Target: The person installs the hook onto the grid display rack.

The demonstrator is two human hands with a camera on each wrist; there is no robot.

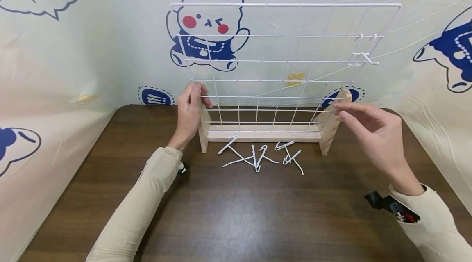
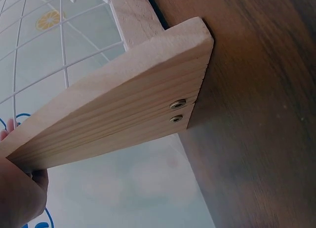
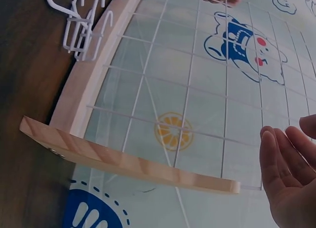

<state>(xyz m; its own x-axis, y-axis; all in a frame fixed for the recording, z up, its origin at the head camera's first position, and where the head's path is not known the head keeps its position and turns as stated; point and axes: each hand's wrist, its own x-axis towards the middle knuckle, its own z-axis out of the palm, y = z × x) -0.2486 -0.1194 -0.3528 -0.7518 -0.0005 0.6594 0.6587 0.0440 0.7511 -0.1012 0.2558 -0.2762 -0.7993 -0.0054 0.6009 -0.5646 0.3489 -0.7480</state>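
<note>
A white wire grid panel [image 1: 284, 5] stands tilted in a wooden stand, its crossbar [image 1: 263, 137] low between two side legs. My left hand [image 1: 189, 110] grips the top of the left leg [image 1: 204, 131]; in the left wrist view, fingers wrap that leg's upper end [image 2: 128, 99]. My right hand [image 3: 289, 173] is beside the grid's right edge, above the right leg [image 3: 148, 169], its fingers nearly straight and holding nothing. Whether its fingertips touch the wire I cannot tell. One white hook [image 1: 365, 57] hangs on the grid's upper right.
Several loose white hooks [image 1: 255, 159] lie in a jumble on the dark wooden table [image 1: 236, 213], just in front of the crossbar. Behind the grid hangs a pale cloth [image 1: 129, 48] printed with bears and an orange slice.
</note>
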